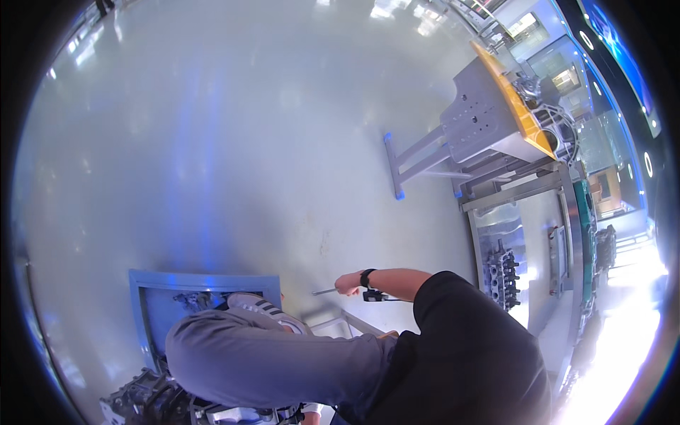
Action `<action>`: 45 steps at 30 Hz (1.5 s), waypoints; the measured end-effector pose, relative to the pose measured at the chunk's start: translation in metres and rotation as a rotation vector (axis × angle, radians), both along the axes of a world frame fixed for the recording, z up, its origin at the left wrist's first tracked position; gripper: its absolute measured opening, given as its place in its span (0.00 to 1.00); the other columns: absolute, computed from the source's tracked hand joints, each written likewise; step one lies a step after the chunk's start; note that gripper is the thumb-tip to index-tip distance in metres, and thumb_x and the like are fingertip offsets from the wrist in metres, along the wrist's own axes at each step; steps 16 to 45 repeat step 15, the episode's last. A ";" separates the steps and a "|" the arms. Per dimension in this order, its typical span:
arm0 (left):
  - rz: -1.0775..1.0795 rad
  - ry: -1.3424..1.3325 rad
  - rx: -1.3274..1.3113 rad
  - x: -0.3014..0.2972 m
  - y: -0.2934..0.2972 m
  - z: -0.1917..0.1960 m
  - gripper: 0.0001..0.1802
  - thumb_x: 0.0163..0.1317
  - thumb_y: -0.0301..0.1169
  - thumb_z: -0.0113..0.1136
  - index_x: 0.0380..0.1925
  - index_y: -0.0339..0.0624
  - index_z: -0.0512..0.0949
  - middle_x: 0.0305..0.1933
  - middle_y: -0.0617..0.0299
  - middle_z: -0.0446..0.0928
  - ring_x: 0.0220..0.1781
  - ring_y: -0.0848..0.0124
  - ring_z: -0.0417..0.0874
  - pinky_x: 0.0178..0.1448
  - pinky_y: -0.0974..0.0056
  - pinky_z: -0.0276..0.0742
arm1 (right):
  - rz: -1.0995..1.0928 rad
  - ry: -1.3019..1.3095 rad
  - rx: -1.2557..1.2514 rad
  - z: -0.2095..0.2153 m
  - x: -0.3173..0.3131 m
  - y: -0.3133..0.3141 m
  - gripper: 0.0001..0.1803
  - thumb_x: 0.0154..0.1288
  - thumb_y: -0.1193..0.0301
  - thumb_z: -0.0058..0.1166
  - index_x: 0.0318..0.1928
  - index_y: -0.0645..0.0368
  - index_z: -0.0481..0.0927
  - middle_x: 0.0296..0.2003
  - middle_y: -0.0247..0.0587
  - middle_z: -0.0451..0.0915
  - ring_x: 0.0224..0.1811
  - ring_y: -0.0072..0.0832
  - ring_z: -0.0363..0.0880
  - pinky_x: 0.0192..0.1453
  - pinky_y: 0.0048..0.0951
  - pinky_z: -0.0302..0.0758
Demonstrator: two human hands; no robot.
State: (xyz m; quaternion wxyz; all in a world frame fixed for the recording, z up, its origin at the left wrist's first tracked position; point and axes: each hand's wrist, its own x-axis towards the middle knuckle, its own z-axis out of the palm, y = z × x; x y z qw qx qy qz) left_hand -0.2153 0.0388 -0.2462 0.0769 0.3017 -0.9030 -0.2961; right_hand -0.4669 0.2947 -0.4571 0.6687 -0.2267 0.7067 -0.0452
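My right hand, its wrist wearing a black band, reaches out past my bent leg. It is closed around a slim metal rod that points left above the floor. I cannot make out the rod's tip. At the lower edge, beyond my grey trouser leg, a small part of my left hand shows beside dark and silver engine parts. Its fingers are hidden, so what it holds or touches does not show.
My shoe rests at a blue-grey metal frame with metal parts inside. Black machine parts lie at lower left. To the right stand a yellow-topped bench and a steel rack holding an engine part. Grey floor spreads ahead.
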 end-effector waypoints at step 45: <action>0.077 0.340 -0.545 0.185 0.042 0.165 0.27 0.56 0.32 0.61 0.54 0.36 0.67 0.47 0.49 0.71 0.44 0.56 0.73 0.49 0.54 0.70 | -0.675 -0.088 -1.471 0.369 -0.001 -0.127 0.13 0.70 0.63 0.41 0.42 0.61 0.70 0.20 0.30 0.65 0.21 0.16 0.65 0.27 0.19 0.63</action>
